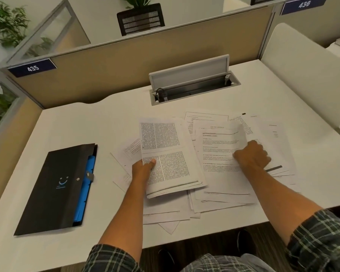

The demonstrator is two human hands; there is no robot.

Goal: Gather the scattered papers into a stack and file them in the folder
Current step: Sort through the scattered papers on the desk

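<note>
Papers, loose, fanned over the surface (234, 91) centre — left hand (142, 169) grip pinching a gathered stack (165, 154) to collect more, right hand (252, 155) grip curled round the next sheet (220, 150); folder (55, 189) lies shut at nine o'clock, awaiting filing.

Two bare forearms of one person enter from the near edge, each ending in a bare hand: left hand (142, 169), right hand (252, 155). Both arms wear a dark green-grey plaid shirt with thin pale crossing lines; the left sleeve (110, 259) and right sleeve (320, 242) are pushed up to about the elbow. No watch, ring or bracelet shows. The same plaid cloth covers the torso (214, 265) at the near edge.
</note>
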